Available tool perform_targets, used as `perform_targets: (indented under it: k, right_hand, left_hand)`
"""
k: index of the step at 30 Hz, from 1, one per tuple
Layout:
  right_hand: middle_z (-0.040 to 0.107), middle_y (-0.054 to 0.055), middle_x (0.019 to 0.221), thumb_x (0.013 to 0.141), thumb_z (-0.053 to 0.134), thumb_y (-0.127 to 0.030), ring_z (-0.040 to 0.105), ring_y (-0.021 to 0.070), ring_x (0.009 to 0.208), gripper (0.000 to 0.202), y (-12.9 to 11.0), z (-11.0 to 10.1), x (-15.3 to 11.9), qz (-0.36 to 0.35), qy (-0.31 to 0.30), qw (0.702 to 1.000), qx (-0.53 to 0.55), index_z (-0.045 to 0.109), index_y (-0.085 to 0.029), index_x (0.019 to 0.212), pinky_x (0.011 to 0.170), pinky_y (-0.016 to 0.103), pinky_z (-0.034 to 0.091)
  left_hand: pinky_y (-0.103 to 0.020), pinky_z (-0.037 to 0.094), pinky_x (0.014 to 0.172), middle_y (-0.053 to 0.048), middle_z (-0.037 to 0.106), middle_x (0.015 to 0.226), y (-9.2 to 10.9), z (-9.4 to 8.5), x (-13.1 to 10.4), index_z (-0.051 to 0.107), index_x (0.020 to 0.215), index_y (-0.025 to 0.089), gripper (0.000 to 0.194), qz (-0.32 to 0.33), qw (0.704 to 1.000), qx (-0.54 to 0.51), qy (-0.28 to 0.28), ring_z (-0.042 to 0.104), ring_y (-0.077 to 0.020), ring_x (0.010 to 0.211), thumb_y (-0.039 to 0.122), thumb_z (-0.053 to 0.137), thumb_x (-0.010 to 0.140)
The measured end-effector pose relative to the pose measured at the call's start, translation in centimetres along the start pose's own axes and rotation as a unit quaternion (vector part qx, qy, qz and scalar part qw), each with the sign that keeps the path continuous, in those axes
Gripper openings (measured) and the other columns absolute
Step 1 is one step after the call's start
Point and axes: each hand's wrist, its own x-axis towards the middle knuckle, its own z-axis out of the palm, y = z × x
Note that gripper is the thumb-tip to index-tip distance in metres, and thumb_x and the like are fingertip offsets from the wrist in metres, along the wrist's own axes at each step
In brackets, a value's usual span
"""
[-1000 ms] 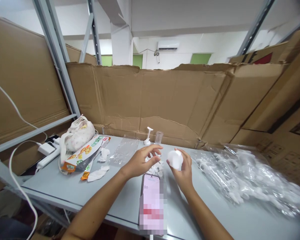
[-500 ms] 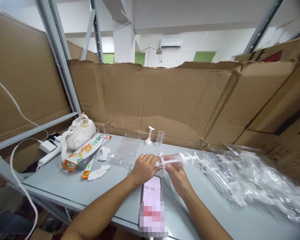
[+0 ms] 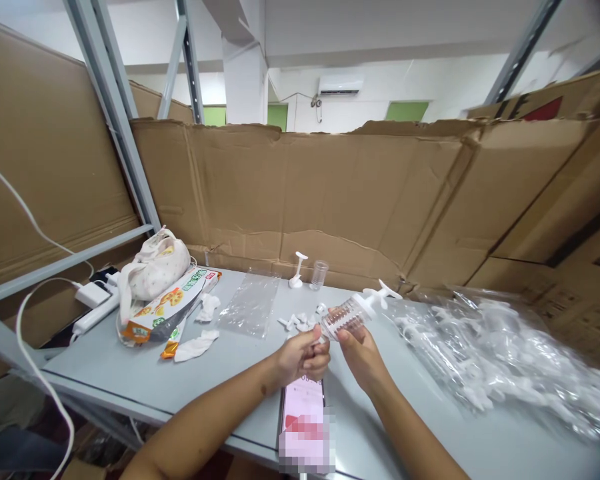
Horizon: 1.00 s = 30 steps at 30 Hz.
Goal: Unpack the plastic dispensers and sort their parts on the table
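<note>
A clear ribbed cylinder (image 3: 347, 316) with a white cap and a white plunger handle (image 3: 383, 292) tilts up to the right above the table. My right hand (image 3: 359, 353) is wrapped round its body from below. At its lower left end, the curled fingers of my left hand (image 3: 307, 353) grip the tip, which they mostly hide. Several small white parts (image 3: 300, 322) lie on the table just beyond my left hand. Farther back stand a white plunger piece (image 3: 297, 270) and a clear ribbed tube (image 3: 319, 275).
A phone (image 3: 304, 420) lies below my hands. Bagged white parts (image 3: 495, 360) cover the right side. A flat plastic bag (image 3: 250, 303), tissues (image 3: 197, 346), a printed box (image 3: 173, 303), a cloth pouch (image 3: 163, 267) and a power strip (image 3: 97, 312) are at left. Cardboard (image 3: 330, 193) walls the back.
My left hand has moved down and turned, uncovering small white parts on the table. The cylinder has tilted, with its plunger end higher.
</note>
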Motion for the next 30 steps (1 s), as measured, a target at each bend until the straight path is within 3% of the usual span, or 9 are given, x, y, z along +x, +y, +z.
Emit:
perform_targets:
  k: [3, 6, 8, 10, 15, 17, 21, 26, 30]
  right_hand:
    - [0.067, 0.006, 0.098, 0.065, 0.072, -0.040, 0.057, 0.0260, 0.097, 0.041, 0.2, 0.1, 0.0, 0.003, 0.008, 1.000, -0.014, 0.063, -0.023, 0.101, 0.090, 0.040, 0.039]
    - [0.066, 0.005, 0.100, 0.067, 0.071, -0.037, 0.056, 0.0253, 0.098, 0.036, 0.3, 0.5, 0.0, 0.003, 0.023, 0.999, -0.022, 0.064, -0.023, 0.100, 0.089, 0.039, 0.040]
    - [0.066, 0.005, 0.099, 0.067, 0.071, -0.036, 0.056, 0.0251, 0.098, 0.033, 0.2, 0.7, -0.1, 0.003, 0.037, 0.999, -0.026, 0.064, -0.023, 0.097, 0.089, 0.039, 0.040]
    - [0.066, 0.005, 0.098, 0.067, 0.071, -0.037, 0.056, 0.0252, 0.096, 0.030, 0.1, 0.9, -0.1, 0.005, 0.048, 0.998, -0.029, 0.064, -0.023, 0.093, 0.088, 0.040, 0.041]
    - [0.067, 0.005, 0.093, 0.068, 0.070, -0.037, 0.058, 0.0251, 0.091, 0.033, -0.1, 1.0, -0.5, -0.002, 0.003, 1.000, -0.030, 0.063, -0.022, 0.096, 0.086, 0.040, 0.041]
    - [0.066, 0.004, 0.093, 0.067, 0.072, -0.035, 0.058, 0.0245, 0.090, 0.037, -0.1, 1.0, -0.6, -0.008, -0.012, 0.999, -0.032, 0.062, -0.024, 0.100, 0.085, 0.039, 0.041]
    - [0.066, 0.004, 0.098, 0.068, 0.071, -0.035, 0.056, 0.0252, 0.097, 0.032, 0.0, 0.9, -0.4, -0.001, 0.018, 0.999, -0.046, 0.063, -0.024, 0.097, 0.087, 0.039, 0.039]
    - [0.065, 0.004, 0.100, 0.067, 0.071, -0.038, 0.054, 0.0253, 0.101, 0.028, 0.2, 0.7, 0.1, -0.004, 0.056, 0.997, -0.051, 0.064, -0.024, 0.091, 0.087, 0.038, 0.039]
    - [0.065, 0.005, 0.097, 0.070, 0.068, -0.039, 0.055, 0.0250, 0.096, 0.028, 0.3, 0.7, 0.0, 0.000, 0.047, 0.997, -0.054, 0.063, -0.021, 0.092, 0.085, 0.038, 0.039]
  left_hand:
    - [-0.022, 0.025, 0.044, 0.005, 0.042, 0.050, 0.4, -0.6, -0.1, 0.041, 0.073, 0.019, 0.047, 0.049, 0.978, 0.158, 0.124, 0.033, -0.0085, 0.041, 0.063, 0.028, 0.082]
    - [-0.022, 0.031, 0.055, 0.003, 0.051, 0.067, 1.0, -0.8, -0.7, 0.049, 0.088, 0.020, 0.033, 0.113, 0.878, 0.384, 0.263, 0.043, -0.0097, 0.056, 0.052, 0.050, 0.078]
    - [-0.023, 0.033, 0.061, 0.003, 0.053, 0.072, 1.2, -0.7, -1.1, 0.052, 0.088, 0.021, 0.025, 0.139, 0.815, 0.482, 0.292, 0.046, -0.0112, 0.062, 0.044, 0.054, 0.078]
    - [-0.024, 0.033, 0.064, 0.001, 0.054, 0.074, 1.2, -0.4, -1.3, 0.053, 0.084, 0.021, 0.022, 0.162, 0.791, 0.511, 0.296, 0.047, -0.0127, 0.067, 0.042, 0.050, 0.080]
    - [-0.023, 0.026, 0.049, 0.004, 0.036, 0.049, 0.3, -0.6, -0.3, 0.048, 0.062, 0.017, 0.052, 0.072, 0.925, 0.251, 0.277, 0.032, -0.0094, 0.045, 0.059, 0.025, 0.085]
    - [-0.023, 0.020, 0.044, 0.005, 0.032, 0.043, 0.1, -1.0, 0.1, 0.047, 0.059, 0.016, 0.060, 0.021, 0.956, 0.144, 0.256, 0.026, -0.0076, 0.040, 0.064, 0.020, 0.082]
    - [-0.020, 0.023, 0.044, 0.004, 0.046, 0.055, 0.4, -1.2, 0.0, 0.051, 0.078, 0.016, 0.053, 0.066, 0.956, 0.123, 0.260, 0.033, -0.0056, 0.041, 0.065, 0.034, 0.079]
    - [-0.017, 0.029, 0.048, 0.004, 0.051, 0.071, 0.7, -1.2, -0.3, 0.049, 0.086, 0.018, 0.043, 0.123, 0.930, 0.200, 0.282, 0.041, -0.0043, 0.051, 0.046, 0.070, 0.063]
    - [-0.019, 0.028, 0.044, 0.000, 0.054, 0.059, 0.1, -2.1, 0.2, 0.053, 0.072, 0.012, 0.049, 0.055, 0.951, 0.190, 0.237, 0.041, -0.0056, 0.043, 0.059, 0.039, 0.081]
